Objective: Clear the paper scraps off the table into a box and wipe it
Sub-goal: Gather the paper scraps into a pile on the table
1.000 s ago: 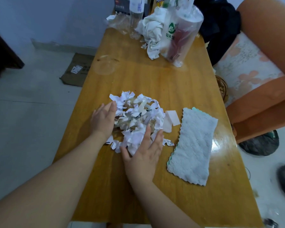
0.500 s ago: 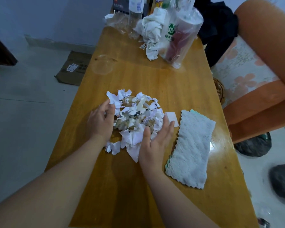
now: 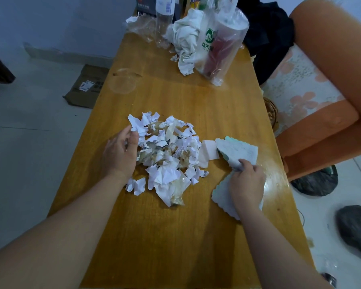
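**Right hand grabs the cloth**

The right hand (image 3: 247,180) has left the pile and now pinches the blue cloth (image 3: 236,152). The left hand (image 3: 121,152), open, rests against the paper scraps (image 3: 167,155) heaped mid-tabletop (image 3: 175,236). Wiping may start before scraps are boxed.

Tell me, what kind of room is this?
Probably a living room in a home: a wooden table stands beside an orange sofa with a flowered cushion, and drink bottles and plastic bags clutter the table's far end.
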A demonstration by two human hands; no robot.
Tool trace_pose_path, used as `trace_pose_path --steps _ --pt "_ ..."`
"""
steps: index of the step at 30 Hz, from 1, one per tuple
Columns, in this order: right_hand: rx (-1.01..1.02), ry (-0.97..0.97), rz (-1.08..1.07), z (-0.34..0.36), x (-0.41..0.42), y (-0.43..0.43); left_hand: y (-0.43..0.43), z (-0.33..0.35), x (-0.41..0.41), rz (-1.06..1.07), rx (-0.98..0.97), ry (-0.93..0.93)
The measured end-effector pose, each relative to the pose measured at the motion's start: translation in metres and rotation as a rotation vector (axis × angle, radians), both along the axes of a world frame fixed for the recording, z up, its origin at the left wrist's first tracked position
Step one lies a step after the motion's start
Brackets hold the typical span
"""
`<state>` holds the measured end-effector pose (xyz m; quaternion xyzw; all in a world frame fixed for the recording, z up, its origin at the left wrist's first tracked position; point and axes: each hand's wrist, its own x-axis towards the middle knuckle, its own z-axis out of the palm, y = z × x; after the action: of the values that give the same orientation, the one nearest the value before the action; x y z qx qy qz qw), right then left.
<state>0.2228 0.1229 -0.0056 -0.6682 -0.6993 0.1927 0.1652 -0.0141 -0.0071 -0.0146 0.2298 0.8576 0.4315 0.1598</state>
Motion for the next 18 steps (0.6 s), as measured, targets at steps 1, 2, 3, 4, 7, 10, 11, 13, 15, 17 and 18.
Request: trace_pose_path --steps 1,2,3,4,7,10,11,13,15,17,18 --pt "-0.011 0.039 -0.024 0.004 0.002 0.009 0.0 0.0 0.0 0.0 -0.002 -0.001" --pt "-0.005 0.084 -0.056 0.01 0.002 0.017 0.0 0.0 0.0 0.003 -0.003 -0.002" --pt "0.015 0.127 -0.088 0.017 0.001 0.025 0.001 0.001 0.001 0.005 0.0 -0.002" --pt "0.051 0.155 -0.109 0.023 -0.001 0.034 0.001 0.001 0.001 0.007 0.005 -0.003" --pt "0.244 0.145 -0.086 0.04 -0.014 0.054 0.002 -0.002 0.0 0.012 0.014 0.0" --pt "0.377 0.147 -0.019 0.056 -0.04 0.067 0.002 -0.003 -0.002 0.017 0.014 0.002" --pt "0.372 0.177 0.009 0.06 -0.05 0.069 0.002 -0.003 -0.002 0.017 0.017 0.002" --pt "0.308 0.297 0.063 0.069 -0.074 0.071 0.002 -0.004 -0.001 0.013 0.016 -0.01" --pt "0.267 0.396 0.13 0.074 -0.095 0.068 0.002 -0.003 -0.001 0.015 0.053 -0.055" --pt "0.243 0.449 0.2 0.075 -0.113 0.063 0.006 0.004 -0.005 0.083 0.165 -0.201" --pt "0.232 0.477 0.223 0.076 -0.122 0.062 0.009 0.009 -0.01 0.134 0.225 -0.292"
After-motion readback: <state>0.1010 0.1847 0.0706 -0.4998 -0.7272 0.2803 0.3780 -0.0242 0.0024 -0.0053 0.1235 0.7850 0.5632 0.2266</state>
